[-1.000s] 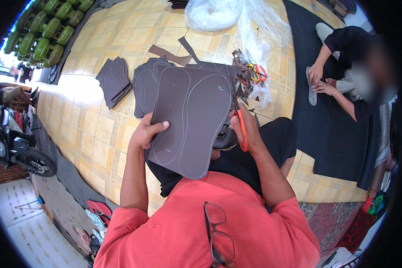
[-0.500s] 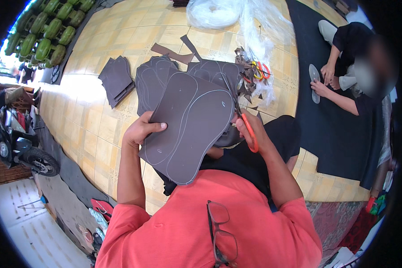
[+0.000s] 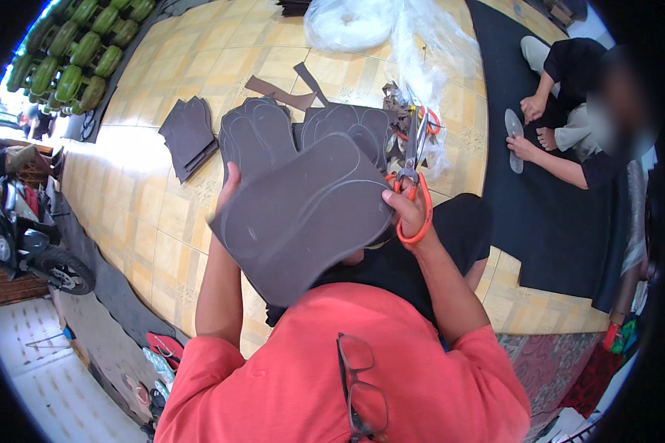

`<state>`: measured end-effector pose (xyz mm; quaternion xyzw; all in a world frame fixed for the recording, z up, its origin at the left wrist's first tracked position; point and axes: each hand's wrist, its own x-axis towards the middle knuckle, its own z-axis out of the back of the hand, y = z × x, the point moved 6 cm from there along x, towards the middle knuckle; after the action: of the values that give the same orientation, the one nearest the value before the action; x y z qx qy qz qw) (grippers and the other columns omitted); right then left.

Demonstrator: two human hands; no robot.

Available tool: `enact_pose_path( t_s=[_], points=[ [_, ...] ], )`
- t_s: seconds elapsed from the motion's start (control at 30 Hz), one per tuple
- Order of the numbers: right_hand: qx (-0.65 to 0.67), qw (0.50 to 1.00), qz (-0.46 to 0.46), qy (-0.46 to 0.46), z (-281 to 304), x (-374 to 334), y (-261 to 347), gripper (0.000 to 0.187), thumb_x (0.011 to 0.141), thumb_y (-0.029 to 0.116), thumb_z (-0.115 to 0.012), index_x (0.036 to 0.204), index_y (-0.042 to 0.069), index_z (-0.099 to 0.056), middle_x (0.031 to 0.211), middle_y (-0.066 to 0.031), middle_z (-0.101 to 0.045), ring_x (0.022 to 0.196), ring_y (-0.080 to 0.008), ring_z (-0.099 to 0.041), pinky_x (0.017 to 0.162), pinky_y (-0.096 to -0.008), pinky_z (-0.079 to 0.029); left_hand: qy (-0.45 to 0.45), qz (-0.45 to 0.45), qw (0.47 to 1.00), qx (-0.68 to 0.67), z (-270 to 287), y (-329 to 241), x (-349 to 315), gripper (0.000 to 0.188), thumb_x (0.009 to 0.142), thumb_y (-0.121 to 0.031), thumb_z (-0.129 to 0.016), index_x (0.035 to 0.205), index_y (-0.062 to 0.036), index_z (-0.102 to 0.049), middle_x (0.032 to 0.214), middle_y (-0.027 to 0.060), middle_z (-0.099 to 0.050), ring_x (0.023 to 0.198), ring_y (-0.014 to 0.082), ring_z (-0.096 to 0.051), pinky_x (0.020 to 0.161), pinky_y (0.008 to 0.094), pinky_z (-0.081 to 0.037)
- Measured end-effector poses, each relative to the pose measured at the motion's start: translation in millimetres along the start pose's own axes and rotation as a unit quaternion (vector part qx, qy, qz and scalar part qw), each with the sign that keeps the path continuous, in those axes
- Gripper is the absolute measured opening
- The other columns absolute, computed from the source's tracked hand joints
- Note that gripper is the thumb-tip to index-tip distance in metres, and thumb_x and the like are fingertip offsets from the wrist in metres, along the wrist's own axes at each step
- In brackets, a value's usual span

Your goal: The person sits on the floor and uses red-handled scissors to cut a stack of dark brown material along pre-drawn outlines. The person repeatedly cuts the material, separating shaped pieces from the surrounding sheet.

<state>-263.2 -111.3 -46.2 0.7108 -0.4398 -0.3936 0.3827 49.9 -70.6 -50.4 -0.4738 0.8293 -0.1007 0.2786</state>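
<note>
A dark brown sheet (image 3: pixel 295 218) with pale sole outlines drawn on it is tilted above my lap. My right hand (image 3: pixel 412 210) is closed on scissors (image 3: pixel 425 225) with orange handles, their blades pointing away from me; its thumb presses the sheet's right edge. At the left edge, my left hand (image 3: pixel 229 184) has a digit stretched upward, off the sheet's face; its other fingers are hidden behind the sheet. Just beyond lie two more marked brown stacks, a left stack (image 3: pixel 255 133) and a right stack (image 3: pixel 347 125).
Cut sole-shaped pieces (image 3: pixel 190 136) lie at the left on the tiled floor. Brown strips (image 3: pixel 277 92), dark scraps (image 3: pixel 399 103) and clear plastic (image 3: pixel 428 66) lie farther off. At the right, another person's hands (image 3: pixel 528 144) hold a pale sole shape above black sheeting (image 3: pixel 554 229).
The sheet has turned and tilted. My left thumb has come off its face. My right hand has swung the scissors away from the sheet's edge, and its thumb now presses the sheet.
</note>
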Motion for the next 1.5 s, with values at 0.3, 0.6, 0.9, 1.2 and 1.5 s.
enact_pose_path(
  t_s=[0.3,0.6,0.9,1.2,1.5],
  points=[
    [-0.099,0.993,-0.058,0.000,-40,-11,-18,0.023,0.092,0.019,-0.056,0.099,-0.001,-0.050,0.078,-0.0095,-0.059,0.062,-0.0179,-0.063,0.056,-0.0324,-0.056,-0.126,-0.227,0.949,0.181,-69,54,29,0.049,0.088,-0.003,-0.065,0.132,0.0009,-0.046,0.123,0.0129,-0.057,0.113,0.0262,-0.058,0.098,0.0399,-0.049],
    [-0.286,0.952,0.092,-0.064,-26,-9,-8,0.038,0.100,0.035,-0.049,0.103,-0.002,-0.056,0.075,-0.0067,-0.054,0.065,-0.0156,-0.057,0.061,-0.0294,-0.050,-0.185,-0.311,0.928,0.088,-72,16,19,0.038,0.089,0.003,-0.060,0.125,-0.0015,-0.049,0.116,0.0129,-0.060,0.107,0.0255,-0.062,0.093,0.0390,-0.053],
    [-0.335,0.929,0.141,-0.061,-35,-6,12,0.029,0.096,0.028,-0.057,0.094,-0.001,-0.055,0.079,-0.0172,-0.061,0.072,-0.0310,-0.061,0.068,-0.0386,-0.048,-0.184,-0.303,0.926,0.129,-69,17,13,0.039,0.088,0.003,-0.060,0.126,-0.0010,-0.049,0.116,0.0127,-0.060,0.107,0.0249,-0.062,0.092,0.0387,-0.053],
    [-0.365,0.928,0.081,-0.008,-24,-13,8,0.034,0.097,0.032,-0.055,0.085,0.001,-0.054,0.066,-0.0138,-0.055,0.062,-0.0267,-0.056,0.060,-0.0377,-0.045,-0.178,-0.312,0.920,0.158,-64,-2,10,0.042,0.088,0.001,-0.062,0.128,0.0001,-0.048,0.117,0.0144,-0.059,0.107,0.0268,-0.062,0.092,0.0399,-0.053],
    [-0.306,0.951,-0.020,0.046,-20,-30,7,0.042,0.100,0.038,-0.049,0.083,0.001,-0.057,0.058,-0.0038,-0.051,0.046,-0.0119,-0.051,0.044,-0.0285,-0.042,-0.190,-0.263,0.914,0.243,-46,-48,14,0.045,0.087,-0.005,-0.066,0.128,0.0022,-0.048,0.115,0.0142,-0.061,0.104,0.0251,-0.062,0.090,0.0387,-0.052]
  ],
)
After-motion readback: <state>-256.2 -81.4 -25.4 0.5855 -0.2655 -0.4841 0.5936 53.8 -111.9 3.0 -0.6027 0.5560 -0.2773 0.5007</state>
